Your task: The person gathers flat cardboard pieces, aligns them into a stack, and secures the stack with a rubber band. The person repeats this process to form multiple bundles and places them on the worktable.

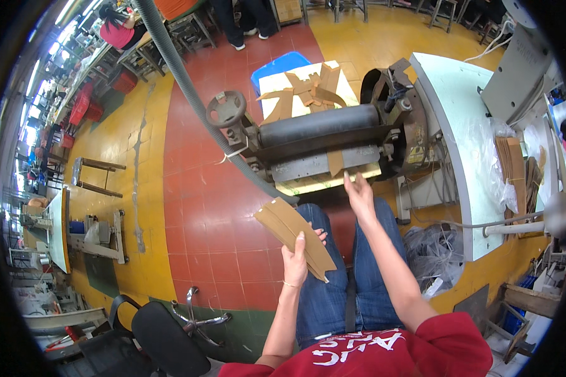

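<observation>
My left hand (295,259) is closed round a stack of flat brown pieces (286,225), which look like leather or card, thumb on top, over my lap. My right hand (360,198) holds nothing that I can see; its fingers reach up to the front edge of a roller machine (317,127). Just beyond those fingertips, a single brown strip (336,162) lies on the machine's metal feed plate (302,168), its far end running under the guard bar. Behind the roller, loose brown pieces (314,90) lie heaped on a pale board.
A handwheel (226,109) and a grey hose (185,78) stand left of the roller. On the right is a pale green table (451,94), with brown sheets (510,166) and clear plastic beside it. A black chair (170,339) is at lower left. Other people work farther back.
</observation>
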`<state>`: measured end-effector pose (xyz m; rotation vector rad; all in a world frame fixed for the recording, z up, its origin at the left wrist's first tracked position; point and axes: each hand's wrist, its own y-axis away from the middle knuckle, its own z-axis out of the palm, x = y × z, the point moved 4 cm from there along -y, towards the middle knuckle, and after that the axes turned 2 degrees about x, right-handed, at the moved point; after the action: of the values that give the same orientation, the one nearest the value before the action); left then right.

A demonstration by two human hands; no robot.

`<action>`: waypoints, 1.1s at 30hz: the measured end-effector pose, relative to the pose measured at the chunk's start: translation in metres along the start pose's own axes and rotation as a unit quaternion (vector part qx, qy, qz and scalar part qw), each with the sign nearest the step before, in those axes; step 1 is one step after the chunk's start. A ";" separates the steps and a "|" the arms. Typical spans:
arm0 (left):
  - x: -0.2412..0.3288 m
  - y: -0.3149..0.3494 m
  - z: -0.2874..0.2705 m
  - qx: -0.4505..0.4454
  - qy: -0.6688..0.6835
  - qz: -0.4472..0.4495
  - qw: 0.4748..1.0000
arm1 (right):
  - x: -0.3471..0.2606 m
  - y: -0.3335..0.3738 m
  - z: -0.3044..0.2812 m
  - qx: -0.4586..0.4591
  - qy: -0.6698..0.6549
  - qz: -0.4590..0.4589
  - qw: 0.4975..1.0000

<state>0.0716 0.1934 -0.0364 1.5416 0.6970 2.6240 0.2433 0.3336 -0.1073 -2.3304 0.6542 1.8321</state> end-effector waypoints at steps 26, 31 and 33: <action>-0.005 0.001 -0.008 -0.067 0.120 0.033 0.990 | 0.014 -0.006 0.014 -0.151 -0.173 0.076 0.970; -0.007 -0.001 -0.001 -0.028 0.017 0.036 0.999 | 0.024 0.043 -0.006 -0.167 -0.080 0.153 0.971; -0.010 -0.003 0.001 -0.005 0.035 0.025 0.999 | 0.036 0.087 -0.022 -0.274 -0.108 0.290 0.911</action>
<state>0.0768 0.1937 -0.0454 1.4896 0.6565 2.7263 0.2351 0.2382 -0.1200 -2.3284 0.9830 2.8099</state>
